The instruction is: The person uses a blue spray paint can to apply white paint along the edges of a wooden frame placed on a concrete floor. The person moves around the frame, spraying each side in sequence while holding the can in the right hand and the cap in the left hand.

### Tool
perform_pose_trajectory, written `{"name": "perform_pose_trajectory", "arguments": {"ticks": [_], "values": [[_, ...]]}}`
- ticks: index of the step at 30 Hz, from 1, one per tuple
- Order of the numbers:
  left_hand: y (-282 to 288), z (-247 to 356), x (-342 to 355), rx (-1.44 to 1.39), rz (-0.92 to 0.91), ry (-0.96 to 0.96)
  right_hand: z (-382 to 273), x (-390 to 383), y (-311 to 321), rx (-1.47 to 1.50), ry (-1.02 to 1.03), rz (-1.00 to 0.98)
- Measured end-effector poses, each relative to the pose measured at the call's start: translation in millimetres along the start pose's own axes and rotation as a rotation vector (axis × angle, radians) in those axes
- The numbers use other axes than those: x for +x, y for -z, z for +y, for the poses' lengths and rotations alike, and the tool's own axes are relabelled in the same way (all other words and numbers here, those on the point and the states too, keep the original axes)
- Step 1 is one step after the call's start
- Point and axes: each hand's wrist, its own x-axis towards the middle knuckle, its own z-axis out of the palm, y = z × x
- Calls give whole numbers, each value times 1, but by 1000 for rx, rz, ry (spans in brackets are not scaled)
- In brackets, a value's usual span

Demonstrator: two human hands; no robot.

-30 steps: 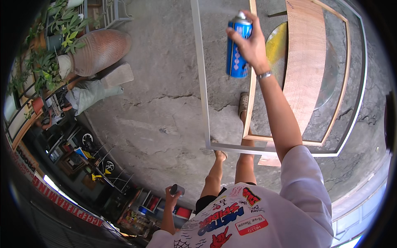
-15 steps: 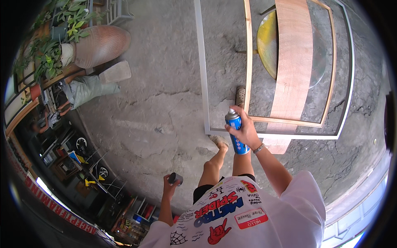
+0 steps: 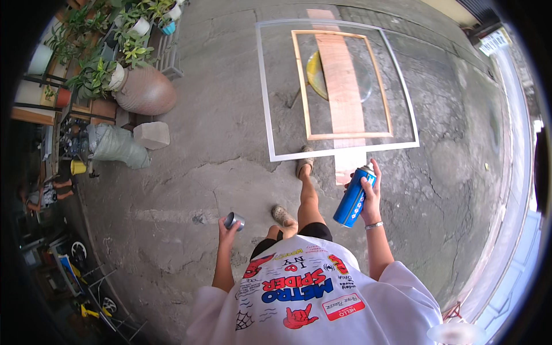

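Observation:
My right hand is wrapped round a blue spray can, which it holds tilted with the nozzle end up and away from me. In my left hand is a small grey cup-shaped cap, its hollow side showing. Beyond the can, a wooden frame and a larger white frame lie over a long plywood board. Under the board is a round stool or table with a yellow-stained top; one of its legs shows at the left.
Cracked concrete floor spreads around me. To the left stand a big clay jar, potted plants, a stone block and a stuffed sack. Another person is at the far left. A pale blue gate borders the right.
The frames and board now appear farther off and wholly in view. My right hand with the spray can has shifted right, off the white frame's near edge. The cap stays in my left hand.

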Motion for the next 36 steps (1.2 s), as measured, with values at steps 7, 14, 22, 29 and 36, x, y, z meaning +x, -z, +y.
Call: {"name": "perform_pose_trajectory", "arguments": {"ticks": [7,14,22,29,36], "values": [[-13,20,-64,10,-231,-181,-75,-138,175,566,317,438],[-41,-9,-127,-239,-289,-185,-99,-304,119,-29,447,309],[-78,-68,-239,-564,-426,-48,-59,-393,171,239,507,327],[-134,-93,-411,-906,-747,94,-44,-476,228,161,692,668],[-146,-93,-538,-884,-926,242,18,-581,127,-413,1046,167]]}}
